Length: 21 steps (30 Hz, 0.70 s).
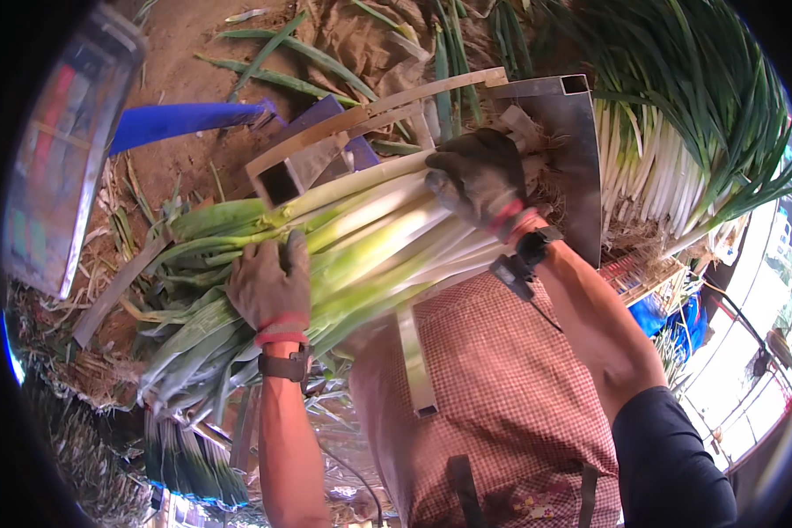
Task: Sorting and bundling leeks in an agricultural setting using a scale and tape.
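A bundle of long green onions (371,231) lies in a metal frame (304,167) in front of me, white root ends to the right and leaves to the left. My left hand (271,282), in a grey glove with a red cuff, grips the bundle where the stalks turn green, fingers curled over it. My right hand (482,179), in a darker-looking glove, is closed on the white ends near a metal end plate (568,167). Its fingertips press against an upper stalk. Roots (544,145) stick out beside that plate; the undersides of both hands are hidden.
A large stack of green onions (656,150) stands at the far right. Loose leaves (299,66) and a blue strip (185,123) lie on the soil beyond the frame. At the left is a clear-sided panel (75,158); another dark green bundle (194,462) sits lower left.
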Each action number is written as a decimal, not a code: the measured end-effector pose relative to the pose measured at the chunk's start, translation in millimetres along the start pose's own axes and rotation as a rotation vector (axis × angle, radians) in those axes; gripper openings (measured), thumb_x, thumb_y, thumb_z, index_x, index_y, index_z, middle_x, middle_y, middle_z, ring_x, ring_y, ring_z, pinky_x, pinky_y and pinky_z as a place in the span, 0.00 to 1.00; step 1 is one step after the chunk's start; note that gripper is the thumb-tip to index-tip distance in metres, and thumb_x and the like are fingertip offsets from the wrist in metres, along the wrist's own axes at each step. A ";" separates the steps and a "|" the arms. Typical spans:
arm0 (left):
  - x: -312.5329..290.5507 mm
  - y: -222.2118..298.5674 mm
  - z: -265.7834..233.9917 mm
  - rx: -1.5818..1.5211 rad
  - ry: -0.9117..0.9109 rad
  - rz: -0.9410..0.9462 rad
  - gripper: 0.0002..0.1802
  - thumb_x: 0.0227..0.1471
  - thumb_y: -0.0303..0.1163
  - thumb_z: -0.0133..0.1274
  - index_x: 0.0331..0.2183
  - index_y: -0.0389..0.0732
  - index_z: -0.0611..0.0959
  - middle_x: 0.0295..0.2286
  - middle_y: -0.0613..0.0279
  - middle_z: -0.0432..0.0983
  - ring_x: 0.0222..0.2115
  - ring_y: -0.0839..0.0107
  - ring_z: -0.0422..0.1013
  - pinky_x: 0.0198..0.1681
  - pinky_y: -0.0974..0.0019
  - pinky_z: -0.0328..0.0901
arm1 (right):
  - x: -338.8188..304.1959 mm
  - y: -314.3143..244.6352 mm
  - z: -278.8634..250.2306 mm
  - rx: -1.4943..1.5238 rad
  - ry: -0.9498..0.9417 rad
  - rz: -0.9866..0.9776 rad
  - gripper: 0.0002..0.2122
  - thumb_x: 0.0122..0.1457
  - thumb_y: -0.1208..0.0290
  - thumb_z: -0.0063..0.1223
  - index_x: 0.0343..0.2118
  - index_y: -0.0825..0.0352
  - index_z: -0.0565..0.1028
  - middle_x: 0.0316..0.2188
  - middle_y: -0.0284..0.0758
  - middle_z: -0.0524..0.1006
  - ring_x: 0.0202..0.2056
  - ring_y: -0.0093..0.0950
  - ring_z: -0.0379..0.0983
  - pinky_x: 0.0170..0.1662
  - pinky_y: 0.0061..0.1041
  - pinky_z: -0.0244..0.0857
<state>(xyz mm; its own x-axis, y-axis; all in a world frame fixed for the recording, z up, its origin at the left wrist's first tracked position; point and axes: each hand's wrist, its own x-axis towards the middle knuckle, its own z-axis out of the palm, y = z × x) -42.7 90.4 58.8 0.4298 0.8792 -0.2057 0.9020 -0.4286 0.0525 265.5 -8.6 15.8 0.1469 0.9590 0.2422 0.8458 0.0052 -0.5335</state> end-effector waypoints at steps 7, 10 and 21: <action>18.6 -35.6 18.5 -0.020 0.082 0.123 0.24 0.64 0.51 0.49 0.30 0.40 0.83 0.33 0.50 0.79 0.35 0.49 0.74 0.39 0.48 0.68 | -3.0 -15.7 9.6 -0.123 -0.101 0.191 0.03 0.45 0.63 0.60 0.22 0.52 0.83 0.24 0.30 0.80 0.33 0.33 0.76 0.44 0.36 0.66; 16.7 -24.7 18.8 0.060 0.170 0.145 0.21 0.63 0.49 0.50 0.35 0.42 0.85 0.37 0.52 0.81 0.37 0.50 0.75 0.42 0.49 0.68 | -3.1 -6.7 6.0 -0.041 -0.189 0.206 0.05 0.43 0.63 0.61 0.23 0.56 0.80 0.23 0.30 0.78 0.32 0.35 0.75 0.44 0.37 0.66; 11.7 14.1 63.1 0.200 0.096 0.005 0.26 0.65 0.50 0.44 0.44 0.37 0.84 0.42 0.48 0.80 0.43 0.47 0.73 0.49 0.48 0.65 | -28.4 -7.2 -87.3 0.534 0.157 0.333 0.12 0.51 0.70 0.60 0.39 0.68 0.79 0.34 0.43 0.80 0.38 0.45 0.76 0.48 0.41 0.71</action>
<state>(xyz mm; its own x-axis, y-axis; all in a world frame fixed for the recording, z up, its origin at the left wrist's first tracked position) -27.6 81.6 -4.5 0.4446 0.8887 -0.1119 0.8776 -0.4572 -0.1440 300.0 -60.6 83.5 0.4643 0.8813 0.0883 0.3763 -0.1060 -0.9204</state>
